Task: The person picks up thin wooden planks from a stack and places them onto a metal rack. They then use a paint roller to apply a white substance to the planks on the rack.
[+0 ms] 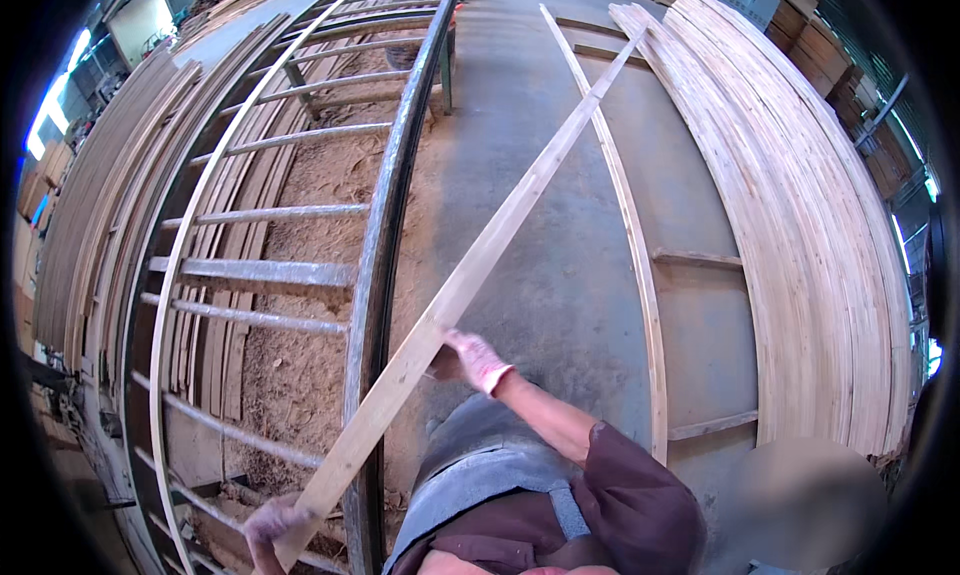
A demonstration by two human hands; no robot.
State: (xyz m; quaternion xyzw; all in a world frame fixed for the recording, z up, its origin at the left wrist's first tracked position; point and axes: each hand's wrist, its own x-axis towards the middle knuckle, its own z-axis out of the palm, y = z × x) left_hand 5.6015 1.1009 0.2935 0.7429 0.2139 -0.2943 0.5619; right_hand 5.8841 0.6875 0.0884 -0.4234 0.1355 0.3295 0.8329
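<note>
Head view: what strikes me first, standing here, is the long ladder-like metal frame (pixel 270 271), set above loose brown litter (pixel 320 180). Right of the frame, across grey floor (pixel 560 310), lies the broad pale stack (pixel 800 225) of boards; left of the frame runs a greyer pile (pixel 110 195) of them. The long board (pixel 480 260) in hand slants over the frame's right rail (pixel 385 200), near end above the frame, far end off to its right by the far end of the pale stack; whether they touch I can't tell. A slimmer board (pixel 630 225) lies between frame and stack, apart from the frame. Smallest are the hands. The left hand (pixel 275 523), over the frame, seems to pinch the long board's near end between thumb and fingers. The gloved right hand (pixel 472 360), just right of the rail, meets the board's edge, but blur hides whether its fingers close.

I'd judge the step as shifting this one board between stack and frame. Next, I reckon, calls for a firm two-handed hold and a level swing clear of the rail.
</note>
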